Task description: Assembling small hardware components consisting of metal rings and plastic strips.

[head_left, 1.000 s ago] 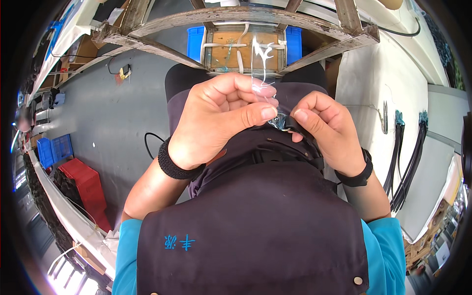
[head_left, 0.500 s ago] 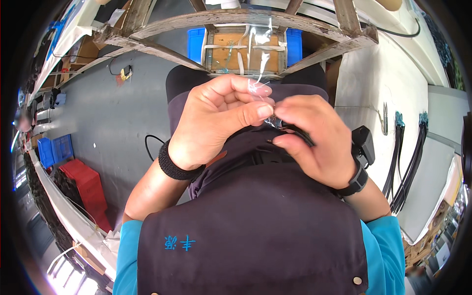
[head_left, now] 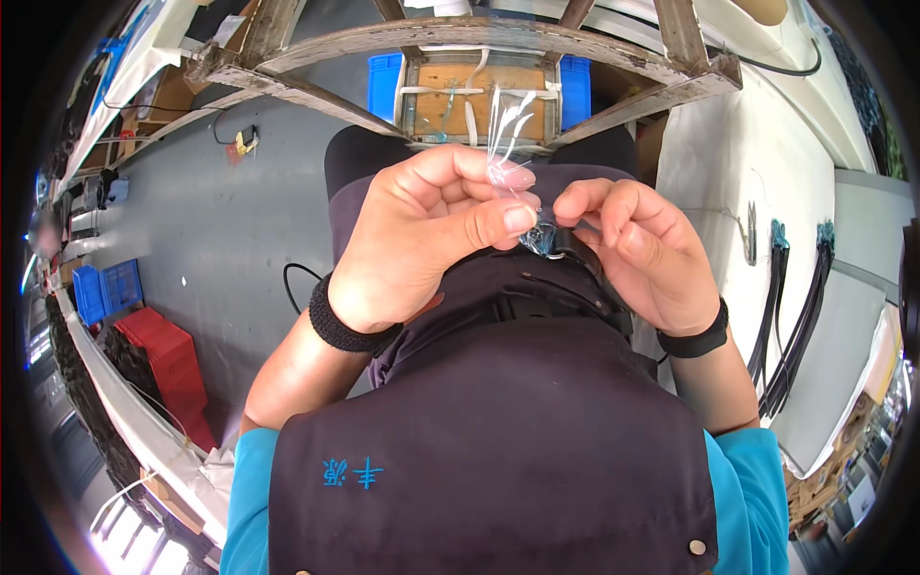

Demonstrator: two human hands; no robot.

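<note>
In front of my lap, my left hand [head_left: 436,225] is closed in a pinch. Thin, shiny whitish strands [head_left: 506,125] fan up from between its thumb and fingers. Right below the pinch hangs a small tangled bundle of teal and silvery wire ends [head_left: 542,240]. A dark cable-like piece [head_left: 581,251] runs down beside that bundle, partly behind my other fingers. Just to the right, my right hand [head_left: 652,254] has curled fingers, tips close to the bundle. Whatever it grips is hidden or too fine to make out.
A white-covered table [head_left: 704,192] on the right bears tweezers [head_left: 751,233] and black cable bundles with teal ends [head_left: 774,287]. Ahead stands a worn wooden frame [head_left: 460,46] with a strapped box [head_left: 441,101] below. Red [head_left: 163,359] and blue bins [head_left: 107,290] lie left.
My right hand has drawn back slightly to the right and turned, its fingers curling and uncovering the teal bundle. The left hand keeps its pinch; the strands above it have shifted.
</note>
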